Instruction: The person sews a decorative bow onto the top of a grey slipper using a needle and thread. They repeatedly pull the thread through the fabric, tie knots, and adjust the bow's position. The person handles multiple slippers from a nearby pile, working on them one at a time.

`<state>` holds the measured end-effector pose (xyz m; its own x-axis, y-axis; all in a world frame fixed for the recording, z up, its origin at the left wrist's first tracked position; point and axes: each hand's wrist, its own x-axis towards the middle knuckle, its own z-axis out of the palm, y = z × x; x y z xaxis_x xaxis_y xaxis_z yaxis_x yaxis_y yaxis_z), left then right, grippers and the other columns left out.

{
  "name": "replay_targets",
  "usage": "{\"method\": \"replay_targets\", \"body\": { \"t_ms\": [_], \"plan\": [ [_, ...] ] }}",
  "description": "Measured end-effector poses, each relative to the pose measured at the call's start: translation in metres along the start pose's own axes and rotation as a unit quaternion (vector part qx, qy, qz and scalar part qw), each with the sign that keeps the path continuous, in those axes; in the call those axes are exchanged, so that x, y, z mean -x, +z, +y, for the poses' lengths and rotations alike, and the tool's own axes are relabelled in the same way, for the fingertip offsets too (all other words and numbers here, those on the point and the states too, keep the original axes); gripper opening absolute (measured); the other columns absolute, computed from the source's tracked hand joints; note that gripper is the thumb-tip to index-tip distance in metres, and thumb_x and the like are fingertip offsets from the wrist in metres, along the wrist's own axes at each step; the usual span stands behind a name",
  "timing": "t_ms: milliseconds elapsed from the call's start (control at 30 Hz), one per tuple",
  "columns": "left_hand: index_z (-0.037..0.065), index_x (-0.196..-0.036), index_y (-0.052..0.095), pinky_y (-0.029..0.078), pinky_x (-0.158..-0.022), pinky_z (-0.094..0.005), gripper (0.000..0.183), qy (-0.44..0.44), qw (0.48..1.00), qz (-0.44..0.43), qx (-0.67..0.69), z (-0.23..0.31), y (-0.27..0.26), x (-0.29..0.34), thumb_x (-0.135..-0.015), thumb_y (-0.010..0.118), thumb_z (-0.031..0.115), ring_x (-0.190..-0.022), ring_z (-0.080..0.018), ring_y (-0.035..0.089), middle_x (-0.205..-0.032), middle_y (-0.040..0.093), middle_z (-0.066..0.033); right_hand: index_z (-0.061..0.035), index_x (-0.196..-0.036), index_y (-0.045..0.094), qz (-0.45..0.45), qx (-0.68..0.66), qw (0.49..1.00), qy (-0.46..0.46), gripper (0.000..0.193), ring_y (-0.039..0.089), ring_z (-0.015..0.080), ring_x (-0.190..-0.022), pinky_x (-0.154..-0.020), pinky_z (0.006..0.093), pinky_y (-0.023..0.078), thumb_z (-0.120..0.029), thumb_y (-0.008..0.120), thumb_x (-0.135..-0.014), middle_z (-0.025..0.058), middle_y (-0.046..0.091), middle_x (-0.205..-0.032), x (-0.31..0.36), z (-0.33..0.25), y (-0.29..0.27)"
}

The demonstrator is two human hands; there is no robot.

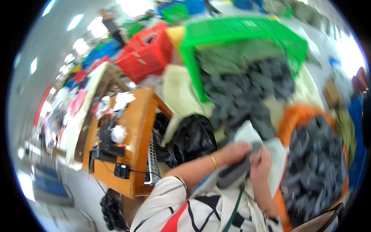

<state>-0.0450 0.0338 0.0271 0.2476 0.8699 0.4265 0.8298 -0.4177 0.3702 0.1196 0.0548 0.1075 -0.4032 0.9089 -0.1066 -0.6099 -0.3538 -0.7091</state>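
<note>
My left hand (pixel 236 152), a gold-coloured bangle on its wrist, is closed on the top of a dark grey sock (pixel 234 174). Close beside it my right hand (pixel 260 161) grips the same sock, fingers curled in. The sock's foot hangs down over my lap, in front of my patterned shirt. White cloth (pixel 276 149) lies under and around my hands. Beyond them, many grey socks (pixel 232 91) spill from a tipped green plastic basket (pixel 243 24). More grey socks (pixel 313 166) fill an orange sack (pixel 290 118) at my right. Motion blur softens the details.
At left stands a wooden table (pixel 133 116) with a small black device (pixel 122 171), its cable and scraps. A black plastic bag (pixel 195 135) sits between the table and me. Farther back are a red crate (pixel 148 50) and a blurred person (pixel 112 27).
</note>
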Motion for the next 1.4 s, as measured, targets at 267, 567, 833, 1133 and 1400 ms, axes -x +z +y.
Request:
{"method": "replay_targets", "body": {
  "t_ms": [267, 567, 833, 1133, 1400],
  "plan": [
    [0.01, -0.113, 0.062, 0.056, -0.064, -0.0342, 0.038, 0.108, 0.994, 0.018, -0.031, 0.021, -0.019, -0.041, -0.075, 0.064, 0.004, -0.085, -0.0275, 0.066, -0.094, 0.063, -0.0075, -0.0069, -0.081, 0.048, 0.008, -0.045, 0.997, -0.064, 0.025, 0.036, 0.01, -0.061, -0.066, 0.0294, 0.039, -0.017, 0.047, -0.104, -0.0018, 0.039, -0.066, 0.021, -0.027, -0.012],
    [0.011, -0.111, 0.058, 0.055, -0.065, -0.0377, 0.036, 0.128, 0.99, -0.055, 0.017, 0.041, 0.0, -0.028, -0.075, 0.065, 0.007, -0.083, -0.0284, 0.064, -0.093, 0.062, -0.0079, -0.0083, -0.077, 0.044, 0.005, 0.029, 0.998, -0.05, 0.03, 0.034, 0.0091, -0.062, -0.067, 0.0289, 0.037, -0.019, 0.044, -0.105, -0.0024, 0.037, -0.067, 0.07, -0.029, -0.025],
    [0.009, -0.112, 0.061, 0.054, -0.07, -0.0412, 0.037, 0.02, 0.973, -0.19, 0.126, 0.048, 0.036, -0.006, -0.076, 0.066, 0.007, -0.085, -0.0327, 0.063, -0.093, 0.062, -0.0091, -0.0002, -0.09, 0.058, 0.019, 0.372, 0.913, -0.167, 0.021, 0.055, 0.0161, -0.074, -0.071, 0.0283, 0.046, -0.015, 0.051, -0.103, 0.0052, 0.058, -0.08, 0.066, -0.029, -0.08],
    [0.001, -0.094, 0.069, 0.049, -0.064, -0.0372, 0.021, -0.169, 0.926, -0.193, 0.279, 0.073, 0.007, -0.042, -0.085, 0.067, 0.02, -0.068, -0.0251, 0.063, -0.079, 0.066, -0.0103, -0.0042, -0.09, 0.065, 0.006, 0.626, 0.684, -0.375, 0.01, 0.06, 0.0281, -0.073, -0.066, 0.0357, 0.049, -0.008, 0.07, -0.082, 0.0081, 0.061, -0.078, 0.058, -0.066, -0.103],
    [0.0, -0.073, 0.071, 0.046, -0.057, -0.0344, 0.034, -0.292, 0.868, -0.292, 0.277, 0.078, 0.029, -0.028, -0.086, 0.072, 0.032, -0.056, -0.0211, 0.06, -0.064, 0.066, -0.012, -0.0065, -0.09, 0.066, -0.041, 0.696, 0.599, -0.394, 0.016, 0.06, 0.0264, -0.073, -0.069, 0.0355, 0.052, -0.01, 0.075, -0.077, 0.0072, 0.061, -0.079, 0.082, -0.087, -0.09]
  ]
}}
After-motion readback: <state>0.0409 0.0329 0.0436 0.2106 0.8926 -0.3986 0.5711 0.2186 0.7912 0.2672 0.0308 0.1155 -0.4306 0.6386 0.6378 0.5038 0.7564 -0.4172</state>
